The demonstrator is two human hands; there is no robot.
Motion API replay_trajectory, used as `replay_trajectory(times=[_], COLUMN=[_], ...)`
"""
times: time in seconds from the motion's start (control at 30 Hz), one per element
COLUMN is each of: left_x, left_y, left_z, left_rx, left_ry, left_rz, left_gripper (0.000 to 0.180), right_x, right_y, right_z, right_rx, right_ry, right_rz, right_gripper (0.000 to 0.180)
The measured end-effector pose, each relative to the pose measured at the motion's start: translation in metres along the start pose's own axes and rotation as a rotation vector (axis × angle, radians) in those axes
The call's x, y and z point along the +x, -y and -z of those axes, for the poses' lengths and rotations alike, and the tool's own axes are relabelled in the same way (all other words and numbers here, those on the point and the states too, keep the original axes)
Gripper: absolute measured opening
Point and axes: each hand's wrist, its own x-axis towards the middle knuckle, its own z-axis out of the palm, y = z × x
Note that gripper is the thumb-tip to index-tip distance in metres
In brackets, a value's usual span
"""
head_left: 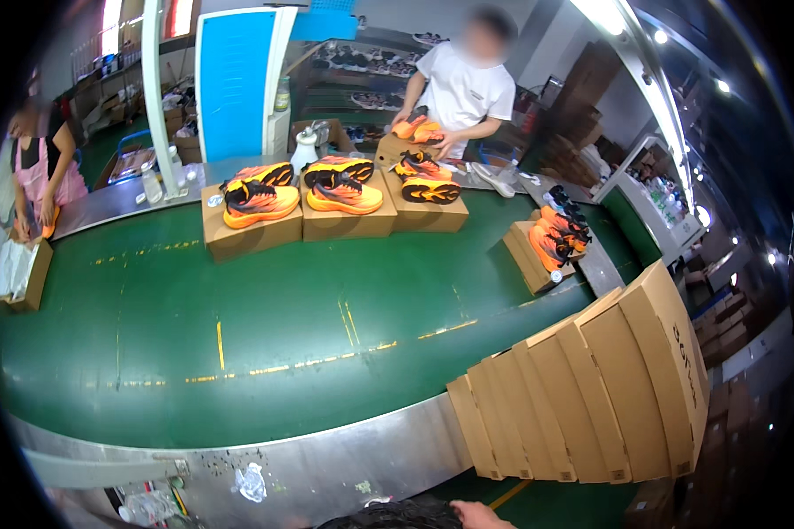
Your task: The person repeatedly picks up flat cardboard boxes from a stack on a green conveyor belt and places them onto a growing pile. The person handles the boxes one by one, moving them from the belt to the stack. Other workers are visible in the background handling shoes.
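At the lower edge, part of my right hand (483, 515) shows beside a dark, crinkled thing (397, 514) that I cannot make out. Its fingers are mostly cut off, so their grip is hidden. My left hand is out of view. Just ahead runs a metal ledge (326, 458) with a crumpled piece of clear plastic (250, 481) on it. To the right of my hand stands a row of large brown cartons (582, 388), leaning one against another.
Across the green conveyor belt (265, 300), orange-and-black running shoes (340, 194) rest on shoe boxes (348, 227). Another box (529, 260) with shoes sits at right. One co-worker (468, 88) holds a shoe opposite; another (44, 167) works beside an open box (28, 273) at left.
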Motion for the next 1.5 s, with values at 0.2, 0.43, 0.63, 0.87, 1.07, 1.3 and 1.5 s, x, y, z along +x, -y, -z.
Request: replay_trajectory(times=[0.2, 0.43, 0.63, 0.87, 1.07, 1.3, 1.5], left_x=[0.094, 0.145, 0.145, 0.151, 0.151, 0.172, 0.19], left_y=[-0.061, -0.056, -0.039, -0.035, -0.037, -0.02, -0.083], left_z=[0.027, -0.027, -0.035, -0.03, -0.023, -0.026, -0.001], left_rx=[0.031, 0.456, 0.531, 0.519, 0.506, 0.642, 0.322], left_ry=[-0.217, 0.115, -0.043, 0.028, 0.021, 0.07, -0.18], left_rz=[-0.166, -0.102, -0.145, -0.093, -0.056, -0.001, -0.292], left_gripper=[0.072, 0.135, 0.134, 0.136, 0.141, 0.14, 0.099], right_x=[0.09, 0.146, 0.142, 0.138, 0.132, 0.136, 0.179], right_y=[0.095, 0.159, 0.164, 0.169, 0.144, 0.129, 0.111], right_z=[0.014, -0.018, -0.026, -0.024, -0.033, -0.036, -0.047], right_rx=[0.049, -0.061, -0.033, -0.002, -0.018, 0.059, 0.398], right_ry=[-0.432, -0.192, -0.219, -0.238, -0.283, -0.3, -0.441], right_rz=[0.052, -0.233, -0.198, -0.178, -0.034, 0.047, 0.031], right_gripper=[0.081, 0.128, 0.127, 0.116, 0.097, 0.085, 0.076])
